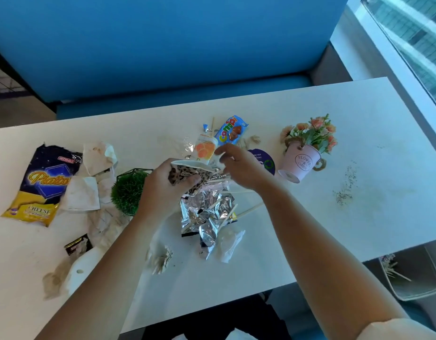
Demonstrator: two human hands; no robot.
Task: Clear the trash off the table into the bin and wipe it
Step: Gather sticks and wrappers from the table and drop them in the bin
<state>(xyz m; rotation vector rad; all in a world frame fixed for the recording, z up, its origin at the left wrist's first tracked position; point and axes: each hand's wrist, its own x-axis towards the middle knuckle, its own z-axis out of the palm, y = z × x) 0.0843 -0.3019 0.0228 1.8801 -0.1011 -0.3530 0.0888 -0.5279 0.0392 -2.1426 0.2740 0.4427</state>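
Trash lies scattered over the white table [310,217]. My left hand [160,190] grips a crumpled leopard-patterned paper cup [190,176] above the table's middle. My right hand [239,165] hovers just right of the cup, fingers loosely curled toward an orange-and-white wrapper [204,148], holding nothing that I can see. A blue Combi wrapper [232,130] lies behind it. Crumpled silver foil [207,212] with wooden sticks [248,211] lies below my hands. A Piattos chip bag [40,187] and soiled napkins [84,192] sit at the left. The bin [413,278] stands on the floor at the right.
A pink flower pot [300,163] stands right of my hands, a round purple card [264,160] beside it. A green ball plant [128,192] sits under my left wrist. Dark crumbs [344,195] speckle the table's right side. A blue bench [163,45] runs behind.
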